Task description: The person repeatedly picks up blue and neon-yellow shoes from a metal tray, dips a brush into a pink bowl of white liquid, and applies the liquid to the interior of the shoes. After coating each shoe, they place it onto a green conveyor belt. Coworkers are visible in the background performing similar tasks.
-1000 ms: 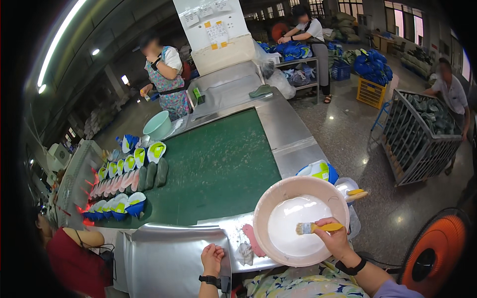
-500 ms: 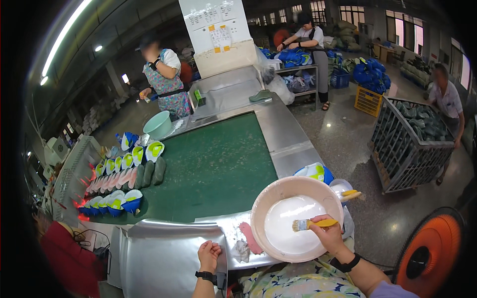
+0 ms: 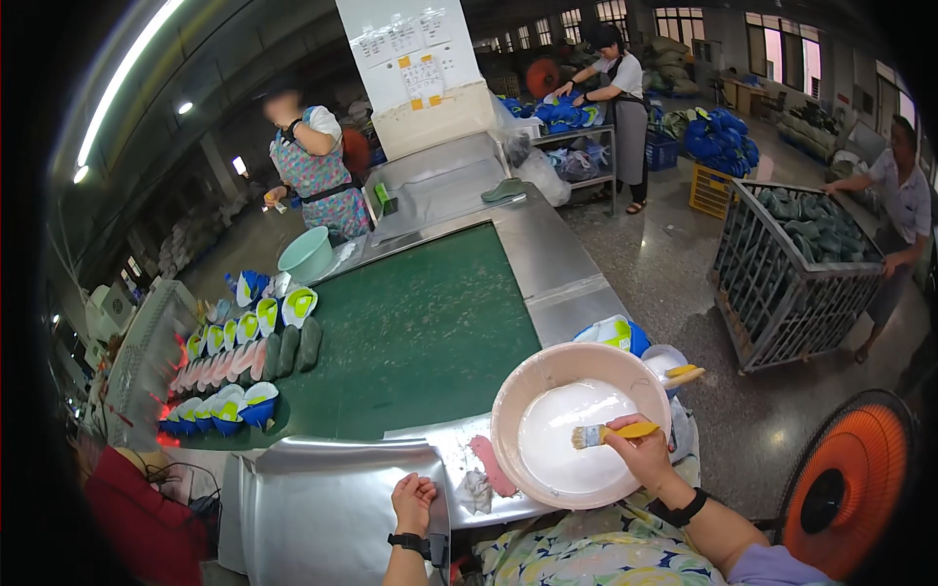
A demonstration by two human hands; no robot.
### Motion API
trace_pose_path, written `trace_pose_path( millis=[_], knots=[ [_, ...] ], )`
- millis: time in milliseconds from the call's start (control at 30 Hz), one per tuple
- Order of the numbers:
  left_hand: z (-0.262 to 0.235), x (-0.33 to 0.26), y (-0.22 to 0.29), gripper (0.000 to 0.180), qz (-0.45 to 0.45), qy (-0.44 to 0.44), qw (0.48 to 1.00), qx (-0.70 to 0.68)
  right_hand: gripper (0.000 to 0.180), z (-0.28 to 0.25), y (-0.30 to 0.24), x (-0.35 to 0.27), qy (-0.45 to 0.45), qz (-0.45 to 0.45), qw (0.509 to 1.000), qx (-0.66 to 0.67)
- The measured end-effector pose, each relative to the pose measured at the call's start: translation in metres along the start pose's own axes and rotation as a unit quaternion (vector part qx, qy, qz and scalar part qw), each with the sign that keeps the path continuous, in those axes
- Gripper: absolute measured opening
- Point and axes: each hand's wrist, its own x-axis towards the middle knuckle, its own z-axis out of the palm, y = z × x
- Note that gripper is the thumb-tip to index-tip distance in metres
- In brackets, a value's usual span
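I am pinching the yellow-handled brush (image 3: 614, 433) in my right hand (image 3: 645, 455), dipping bristles shallowly into the basin's (image 3: 508, 410) white liquid, while my left hand (image 3: 413, 501) is resting loosely curled.

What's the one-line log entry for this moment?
right hand: holds yellow brush | brush: bristles in white liquid in pink basin | left hand: resting on metal table, empty

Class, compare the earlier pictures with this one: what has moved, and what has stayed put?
Little changed. The right hand still holds the yellow brush, its bristles still in the white liquid of the pink basin, shifted only slightly. The left hand still rests on the metal table edge. The shoes on the green belt stayed put.
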Motion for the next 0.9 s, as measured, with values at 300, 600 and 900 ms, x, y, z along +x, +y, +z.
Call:
trace_pose_path(
  millis=[300, 600, 900],
  knots=[
    [0.000, -0.003, 0.001, 0.016, 0.002, 0.007, 1.000, 0.010, 0.016, 0.000, -0.003, -0.001, -0.004, -0.004, 1.000, 0.001],
    [-0.001, -0.002, -0.002, 0.016, 0.003, 0.001, 1.000, 0.013, 0.016, -0.003, 0.001, -0.004, 0.001, -0.010, 1.000, 0.003],
    [-0.012, -0.012, 0.005, 0.014, 0.011, 0.017, 1.000, 0.022, 0.017, 0.012, -0.004, 0.001, -0.019, -0.006, 1.000, 0.011]
  ],
)
